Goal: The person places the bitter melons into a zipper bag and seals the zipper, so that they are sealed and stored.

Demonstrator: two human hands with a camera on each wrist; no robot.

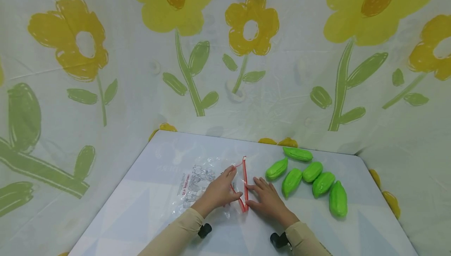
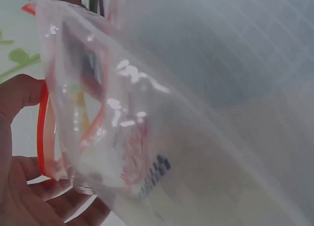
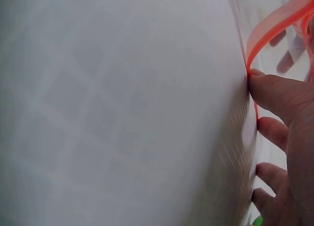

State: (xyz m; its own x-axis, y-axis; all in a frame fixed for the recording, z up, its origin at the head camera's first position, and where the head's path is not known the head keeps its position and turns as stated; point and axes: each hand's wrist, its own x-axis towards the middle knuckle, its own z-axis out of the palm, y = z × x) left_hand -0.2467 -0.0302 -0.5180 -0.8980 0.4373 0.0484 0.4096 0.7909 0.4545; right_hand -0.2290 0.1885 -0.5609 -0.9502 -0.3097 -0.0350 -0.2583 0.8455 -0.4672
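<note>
Head view: hands [image 1: 219, 189] touching red-rimmed bag [image 1: 203, 179].

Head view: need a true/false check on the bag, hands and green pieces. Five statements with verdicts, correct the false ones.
1. The clear bag lies on the table. True.
2. Exactly four green pieces are in view. False: there are six.
3. The right hand touches the red edge of the bag. True.
4. The bag's mouth is pressed flat along its whole length. False: a gap shows between its two red-edged sides.
5. The left hand is resting on a green piece. False: it is at the bag's mouth, and the green pieces lie beyond the right hand.
</note>
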